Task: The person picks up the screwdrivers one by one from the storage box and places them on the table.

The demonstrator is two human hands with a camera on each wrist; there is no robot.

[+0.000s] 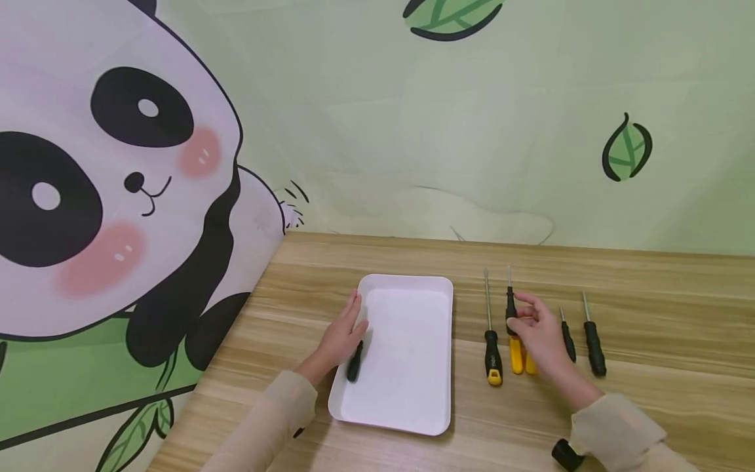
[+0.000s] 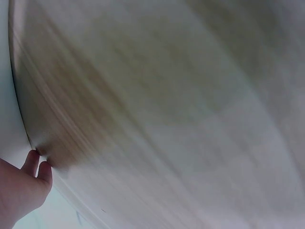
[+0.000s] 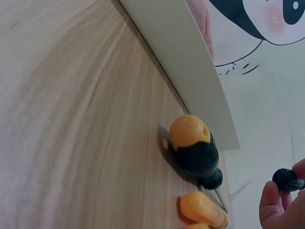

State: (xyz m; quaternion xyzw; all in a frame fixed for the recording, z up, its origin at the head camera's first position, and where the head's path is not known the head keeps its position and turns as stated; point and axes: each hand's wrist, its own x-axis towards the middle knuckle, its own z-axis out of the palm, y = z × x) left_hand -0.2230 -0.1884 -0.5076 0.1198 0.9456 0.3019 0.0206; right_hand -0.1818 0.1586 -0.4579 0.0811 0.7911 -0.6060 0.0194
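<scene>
My right hand (image 1: 539,331) pinches the black handle of a small screwdriver (image 1: 510,308) between thumb and fingers. In the right wrist view that black handle (image 3: 287,180) shows at the right edge, raised above the table. Below the hand lie yellow handles (image 1: 516,356), partly covered by it. My left hand (image 1: 341,334) rests with fairly straight fingers at the left rim of a white tray (image 1: 407,410). The left wrist view shows its fingertips (image 2: 44,169) right at the tray's edge. Inside the tray, beside that hand, lies a black-handled screwdriver (image 1: 354,364), its front part hidden.
A long black-and-yellow screwdriver (image 1: 493,357) lies between tray and right hand. Right of the hand lie a small black screwdriver (image 1: 568,341) and a larger black one (image 1: 594,347). Behind the wooden table (image 1: 666,314) hangs a green panda-print backdrop (image 1: 501,131).
</scene>
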